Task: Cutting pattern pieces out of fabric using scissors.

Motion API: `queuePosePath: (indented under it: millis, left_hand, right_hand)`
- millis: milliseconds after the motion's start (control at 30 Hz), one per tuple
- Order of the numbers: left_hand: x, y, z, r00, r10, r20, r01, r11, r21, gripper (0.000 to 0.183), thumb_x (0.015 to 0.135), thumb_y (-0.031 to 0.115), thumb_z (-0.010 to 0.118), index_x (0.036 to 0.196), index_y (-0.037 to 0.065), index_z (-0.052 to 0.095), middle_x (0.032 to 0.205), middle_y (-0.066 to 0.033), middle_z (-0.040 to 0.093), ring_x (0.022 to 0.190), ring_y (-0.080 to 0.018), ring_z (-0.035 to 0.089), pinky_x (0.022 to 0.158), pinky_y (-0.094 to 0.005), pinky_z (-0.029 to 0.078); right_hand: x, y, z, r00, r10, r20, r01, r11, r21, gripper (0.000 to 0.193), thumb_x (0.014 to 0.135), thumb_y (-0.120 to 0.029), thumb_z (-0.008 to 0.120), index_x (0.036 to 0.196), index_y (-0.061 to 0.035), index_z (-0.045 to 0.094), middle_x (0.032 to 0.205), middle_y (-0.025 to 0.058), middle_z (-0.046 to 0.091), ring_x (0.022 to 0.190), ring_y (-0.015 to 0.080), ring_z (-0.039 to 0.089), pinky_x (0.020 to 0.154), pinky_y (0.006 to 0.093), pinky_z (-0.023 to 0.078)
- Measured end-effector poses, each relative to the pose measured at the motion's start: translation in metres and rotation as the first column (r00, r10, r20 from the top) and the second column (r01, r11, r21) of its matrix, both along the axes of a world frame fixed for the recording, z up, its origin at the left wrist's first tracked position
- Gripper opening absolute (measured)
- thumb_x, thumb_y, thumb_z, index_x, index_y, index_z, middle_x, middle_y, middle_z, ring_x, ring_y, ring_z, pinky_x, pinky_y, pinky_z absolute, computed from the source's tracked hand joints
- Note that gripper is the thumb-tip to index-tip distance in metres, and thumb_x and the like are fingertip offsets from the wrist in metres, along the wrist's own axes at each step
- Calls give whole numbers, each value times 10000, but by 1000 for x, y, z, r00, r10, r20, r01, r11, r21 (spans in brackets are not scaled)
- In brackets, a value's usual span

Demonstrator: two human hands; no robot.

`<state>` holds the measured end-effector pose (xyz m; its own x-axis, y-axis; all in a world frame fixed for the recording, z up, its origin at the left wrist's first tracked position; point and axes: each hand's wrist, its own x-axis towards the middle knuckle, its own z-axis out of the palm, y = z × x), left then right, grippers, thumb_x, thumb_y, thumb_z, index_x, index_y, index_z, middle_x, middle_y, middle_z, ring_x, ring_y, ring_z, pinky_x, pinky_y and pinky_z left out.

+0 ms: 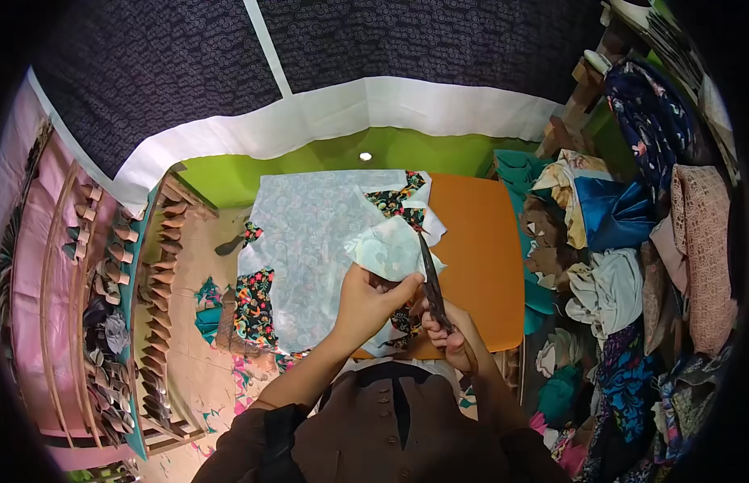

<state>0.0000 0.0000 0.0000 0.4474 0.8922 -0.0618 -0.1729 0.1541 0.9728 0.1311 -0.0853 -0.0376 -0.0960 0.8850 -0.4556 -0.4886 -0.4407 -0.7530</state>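
My left hand [368, 302] is closed on a pale, whitish fabric piece [386, 245], thumb on top near its lower right edge. In my right hand [453, 330] is a pair of long dark scissors [432, 278], its blades pointing away from me along the right edge of the pale piece. Whether the blades touch the cloth, I cannot tell. Beneath both hands, a large whitish, faintly patterned sheet [298, 229] covers much of an orange table [483, 258]. Black fabric with bright flowers [254, 310] shows out from under the sheet at several edges.
Fabrics hang and lie heaped on the right, among them a blue shiny cloth [616, 209] and a white crumpled cloth [608, 290]. On the left stands a rack [161, 310] of shoe-shaped forms. Scraps [209, 306] litter the floor. A dark patterned cloth [423, 40] hangs ahead.
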Motion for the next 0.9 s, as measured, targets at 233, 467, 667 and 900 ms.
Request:
queuePosePath:
  millis: [233, 467, 667, 900]
  left_hand:
    - [0, 2, -2, 998, 33, 60, -36, 998, 48, 292, 712, 1, 623, 962, -21, 474, 826, -41, 577, 680, -59, 549, 526, -183, 428]
    - [3, 3, -8, 981, 130, 143, -133, 991, 11, 252, 735, 33, 617, 946, -21, 491, 794, -34, 580, 589, -30, 504, 464, -160, 375]
    - [0, 2, -6, 991, 131, -11, -131, 991, 14, 327, 726, 14, 622, 1010, -20, 463, 910, -65, 560, 800, -110, 547, 685, -230, 448]
    - [3, 1, -8, 990, 142, -7, -141, 986, 83, 320, 724, 17, 628, 1001, -22, 473, 900, -61, 565, 785, -104, 548, 671, -221, 443]
  right_hand:
    - [-2, -7, 5, 987, 27, 161, -67, 966, 248, 216, 833, -181, 421, 937, 3, 466, 639, -49, 310, 486, 3, 262, 418, 134, 188]
    - [-3, -3, 9, 997, -9, 78, 5, 998, 58, 631, 647, -503, 645, 957, 16, 464, 655, -51, 309, 506, 8, 276, 444, 135, 202]
    - [-5, -5, 4, 946, -8, 325, -98, 947, 307, 903, 515, -712, 573, 1018, 25, 434, 693, -54, 287, 579, 9, 269, 508, 137, 212]
    - [-6, -2, 7, 941, -11, 340, -96, 950, 298, 914, 490, -717, 583, 1013, 18, 432, 692, -54, 284, 582, 8, 266, 504, 146, 216]
